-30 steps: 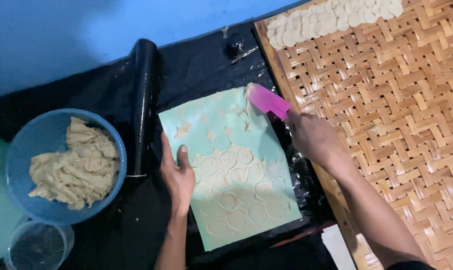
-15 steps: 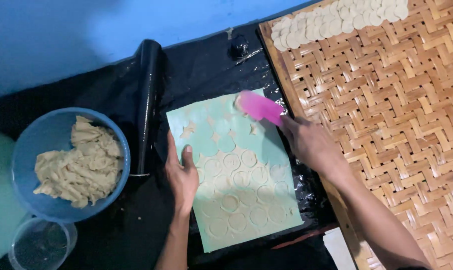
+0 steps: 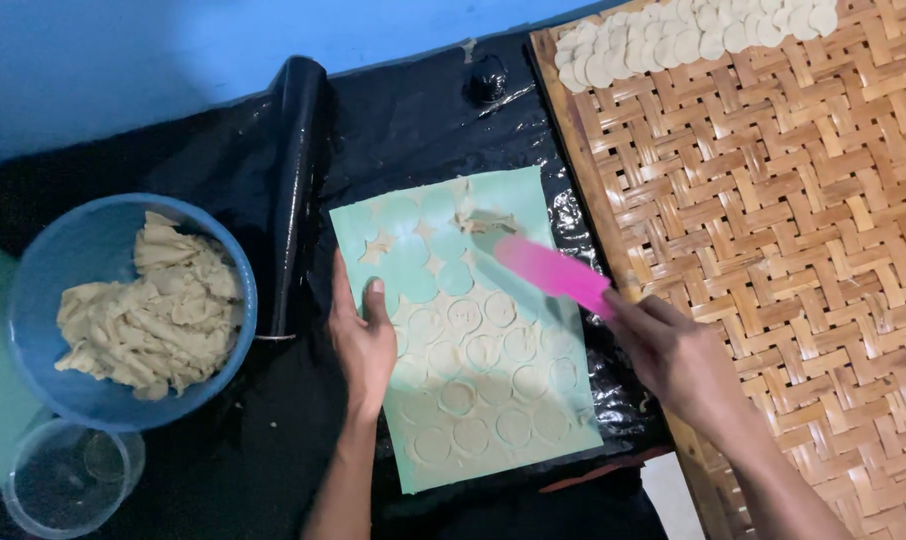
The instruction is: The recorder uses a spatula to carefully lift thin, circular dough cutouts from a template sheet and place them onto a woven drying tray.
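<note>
Head view: pink scraper [image 3: 548,272] in closed right hand [image 3: 678,362], blade up-left; flat open left hand [image 3: 365,345] on mat [image 3: 513,200].

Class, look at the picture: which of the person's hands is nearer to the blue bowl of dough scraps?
The left hand. It presses flat on the mat's left edge, just right of the blue bowl. The right hand holds the pink scraper at the mat's far side, beside the woven tray.

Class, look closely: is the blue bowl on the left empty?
No, the blue bowl is heaped with pale dough scraps.
</note>
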